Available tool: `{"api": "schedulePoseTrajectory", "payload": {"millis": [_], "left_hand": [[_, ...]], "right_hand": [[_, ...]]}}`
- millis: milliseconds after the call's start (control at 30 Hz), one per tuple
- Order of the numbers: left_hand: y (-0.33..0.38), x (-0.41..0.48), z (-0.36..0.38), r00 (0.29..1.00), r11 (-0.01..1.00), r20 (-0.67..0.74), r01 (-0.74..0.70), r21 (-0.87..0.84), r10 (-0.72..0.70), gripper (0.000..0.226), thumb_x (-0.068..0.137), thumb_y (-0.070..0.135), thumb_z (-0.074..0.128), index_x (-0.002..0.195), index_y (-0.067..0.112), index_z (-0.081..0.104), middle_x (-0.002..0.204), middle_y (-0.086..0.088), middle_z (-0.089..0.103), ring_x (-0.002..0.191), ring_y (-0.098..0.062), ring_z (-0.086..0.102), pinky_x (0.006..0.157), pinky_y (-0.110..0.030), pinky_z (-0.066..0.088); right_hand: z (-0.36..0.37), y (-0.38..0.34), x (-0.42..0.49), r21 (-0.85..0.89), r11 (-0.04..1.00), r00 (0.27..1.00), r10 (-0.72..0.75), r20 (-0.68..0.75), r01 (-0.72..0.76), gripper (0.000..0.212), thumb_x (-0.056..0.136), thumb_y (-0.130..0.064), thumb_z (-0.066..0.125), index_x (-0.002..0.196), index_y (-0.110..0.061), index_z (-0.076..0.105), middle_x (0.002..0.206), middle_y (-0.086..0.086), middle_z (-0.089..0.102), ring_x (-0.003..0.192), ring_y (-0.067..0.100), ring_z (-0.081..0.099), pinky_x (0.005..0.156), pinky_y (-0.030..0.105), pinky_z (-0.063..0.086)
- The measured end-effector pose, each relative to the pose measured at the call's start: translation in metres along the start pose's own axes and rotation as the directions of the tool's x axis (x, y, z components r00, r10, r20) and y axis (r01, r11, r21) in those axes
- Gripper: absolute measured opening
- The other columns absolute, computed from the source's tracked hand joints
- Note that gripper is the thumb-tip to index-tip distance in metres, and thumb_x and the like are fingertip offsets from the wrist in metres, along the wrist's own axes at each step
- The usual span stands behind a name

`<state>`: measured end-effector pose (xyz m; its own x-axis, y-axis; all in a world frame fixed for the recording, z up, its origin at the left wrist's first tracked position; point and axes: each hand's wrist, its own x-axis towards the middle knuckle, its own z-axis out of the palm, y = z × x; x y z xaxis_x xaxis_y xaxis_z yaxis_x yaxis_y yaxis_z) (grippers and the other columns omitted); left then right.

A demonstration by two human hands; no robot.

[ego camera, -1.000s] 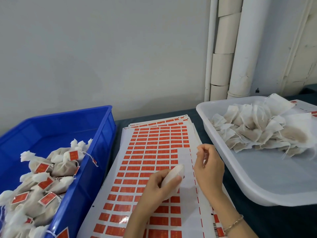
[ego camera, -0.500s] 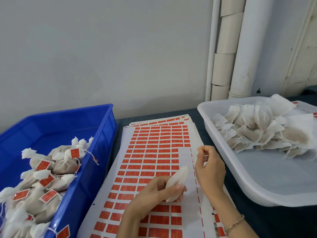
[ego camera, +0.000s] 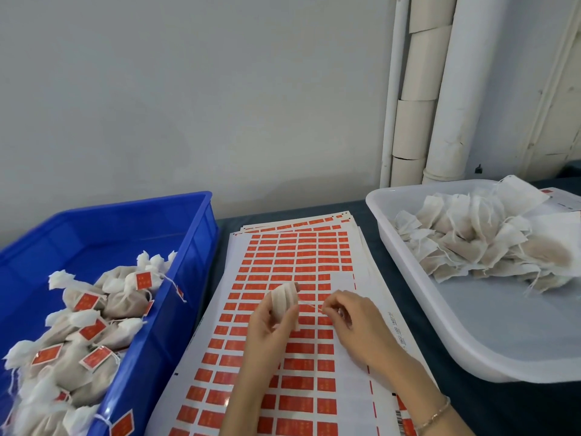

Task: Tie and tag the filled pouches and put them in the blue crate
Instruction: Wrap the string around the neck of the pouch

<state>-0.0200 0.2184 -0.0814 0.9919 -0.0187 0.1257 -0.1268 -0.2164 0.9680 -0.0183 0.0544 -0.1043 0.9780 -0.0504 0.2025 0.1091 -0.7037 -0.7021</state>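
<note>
Dark tabletop (ego camera: 503,413) held red sticker sheets (ego camera: 289,253), print we couldn't read. Our left hand (ego camera: 267,335) gripped a pouch (ego camera: 284,298) above them, our right hand (ego camera: 358,322) pinched its string (ego camera: 309,305), blue crate (ego camera: 195,240) off to the left.

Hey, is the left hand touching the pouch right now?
Touching. The head view shows the left hand with its fingers curled round the pouch, holding it over the label sheet, while the right hand pinches its string.

A pouch (ego camera: 284,302) in left hand (ego camera: 267,333) — its string (ego camera: 309,305) in right hand (ego camera: 356,324)
</note>
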Motion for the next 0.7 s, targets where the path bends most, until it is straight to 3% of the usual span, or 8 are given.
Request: {"api": "schedulePoseTrajectory", "payload": {"millis": [67, 133, 300, 400, 500, 600, 700], "left_hand": [[-0.009, 0.002, 0.005, 0.997, 0.957, -0.042, -0.052, 0.285, 0.066, 0.012, 0.089, 0.030, 0.064, 0.091, 0.034, 0.053, 0.094, 0.014, 0.056, 0.086, -0.009, 0.058, 0.067, -0.009, 0.048], [-0.015, 0.003, 0.008, 0.986, 0.880, -0.043, -0.123, 0.459, 0.160, 0.020, 0.091, 0.026, 0.064, 0.096, 0.035, 0.048, 0.107, 0.021, 0.048, 0.094, -0.003, 0.053, 0.076, -0.005, 0.043], [-0.020, 0.003, 0.010, 0.957, 0.768, 0.041, -0.255, 0.588, 0.287, 0.024, 0.089, 0.024, 0.066, 0.112, 0.031, 0.060, 0.117, 0.027, 0.040, 0.111, 0.002, 0.037, 0.091, -0.005, 0.025], [-0.020, 0.001, 0.012, 0.934, 0.739, 0.119, -0.341, 0.581, 0.337, 0.022, 0.093, 0.027, 0.060, 0.115, 0.031, 0.062, 0.118, 0.029, 0.042, 0.116, 0.008, 0.031, 0.101, -0.007, 0.020], [-0.020, 0.002, 0.013, 0.934, 0.795, 0.109, -0.348, 0.497, 0.341, 0.020, 0.096, 0.027, 0.053, 0.112, 0.032, 0.064, 0.117, 0.024, 0.055, 0.118, 0.004, 0.040, 0.108, -0.022, 0.031], [-0.015, -0.001, 0.015, 0.943, 0.882, 0.098, -0.332, 0.334, 0.318, 0.021, 0.098, 0.030, 0.045, 0.107, 0.035, 0.063, 0.106, 0.021, 0.063, 0.110, -0.007, 0.056, 0.100, -0.028, 0.044], [-0.008, -0.006, 0.018, 0.952, 0.941, 0.117, -0.299, 0.156, 0.283, 0.026, 0.096, 0.037, 0.037, 0.108, 0.039, 0.061, 0.100, 0.023, 0.066, 0.101, -0.005, 0.063, 0.087, -0.018, 0.050]], "right_hand": [[-0.001, -0.005, 0.000, 0.073, 0.997, 0.999, -0.024, 0.045, 0.021, 0.003, 0.092, -0.040, 0.055, 0.092, -0.043, 0.053, 0.099, -0.028, 0.057, 0.091, -0.003, 0.059, 0.083, 0.007, 0.045], [-0.002, -0.011, -0.002, 0.132, 0.990, 0.995, -0.059, 0.085, 0.048, 0.010, 0.093, -0.038, 0.056, 0.087, -0.045, 0.052, 0.095, -0.028, 0.058, 0.091, -0.005, 0.059, 0.080, 0.003, 0.045], [0.000, -0.023, -0.008, 0.291, 0.954, 0.994, -0.096, 0.060, 0.075, 0.009, 0.091, -0.035, 0.059, 0.086, -0.041, 0.058, 0.089, -0.028, 0.062, 0.094, -0.012, 0.056, 0.072, -0.002, 0.041], [0.001, -0.027, -0.011, 0.368, 0.923, 0.993, -0.114, -0.015, 0.111, 0.010, 0.090, -0.033, 0.063, 0.085, -0.042, 0.061, 0.086, -0.030, 0.063, 0.094, -0.008, 0.059, 0.074, 0.002, 0.044], [0.000, -0.029, -0.012, 0.409, 0.899, 0.988, -0.136, -0.078, 0.156, 0.010, 0.088, -0.031, 0.065, 0.088, -0.041, 0.064, 0.091, -0.028, 0.065, 0.093, -0.001, 0.061, 0.077, 0.008, 0.049], [-0.002, -0.031, -0.013, 0.442, 0.878, 0.982, -0.154, -0.107, 0.185, 0.010, 0.087, -0.031, 0.067, 0.090, -0.041, 0.067, 0.093, -0.026, 0.066, 0.093, 0.002, 0.062, 0.076, 0.011, 0.051], [-0.003, -0.031, -0.011, 0.530, 0.831, 0.986, -0.139, -0.097, 0.169, 0.010, 0.088, -0.033, 0.065, 0.095, -0.036, 0.071, 0.095, -0.020, 0.068, 0.094, 0.007, 0.064, 0.078, 0.018, 0.054]]}}
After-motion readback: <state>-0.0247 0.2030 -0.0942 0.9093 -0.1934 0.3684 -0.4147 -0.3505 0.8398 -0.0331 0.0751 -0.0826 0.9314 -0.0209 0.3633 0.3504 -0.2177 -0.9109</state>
